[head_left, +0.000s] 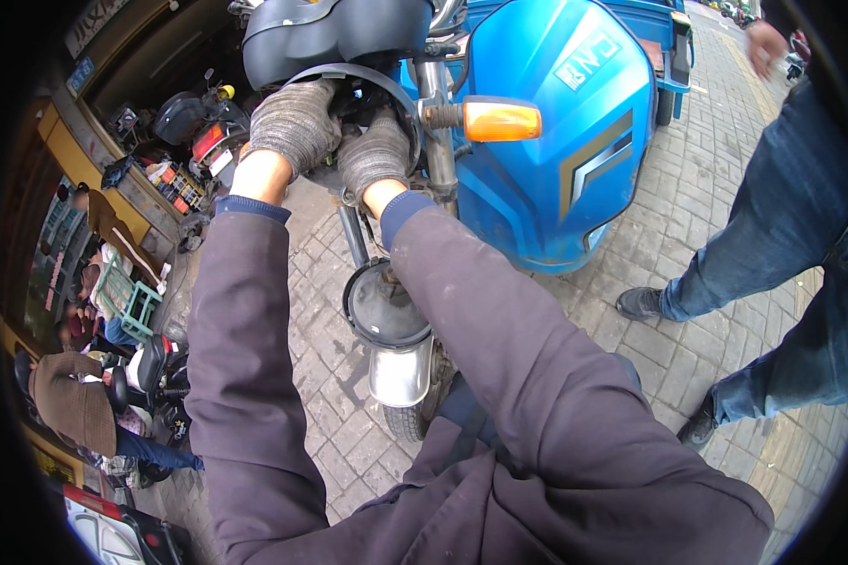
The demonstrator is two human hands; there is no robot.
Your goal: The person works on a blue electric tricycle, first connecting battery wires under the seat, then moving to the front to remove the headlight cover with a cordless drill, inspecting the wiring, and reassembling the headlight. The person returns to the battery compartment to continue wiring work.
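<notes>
The left hand (pixel 297 127) and right hand (pixel 375 155), both in grey knit gloves, reach into a round black housing (pixel 394 83), its mouth facing the wearer, its depth running away from them. The fingers are hidden inside, so I cannot tell how tightly either grip is closed, or on what. Just right of the grip runs a metal tube (pixel 435 122), then an orange lamp (pixel 504 121) (long axis sideways); below sits a black disc (pixel 386 306).

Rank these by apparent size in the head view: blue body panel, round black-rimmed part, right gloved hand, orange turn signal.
1. Blue body panel
2. Round black-rimmed part and right gloved hand: too alike to rank
3. Orange turn signal
</notes>
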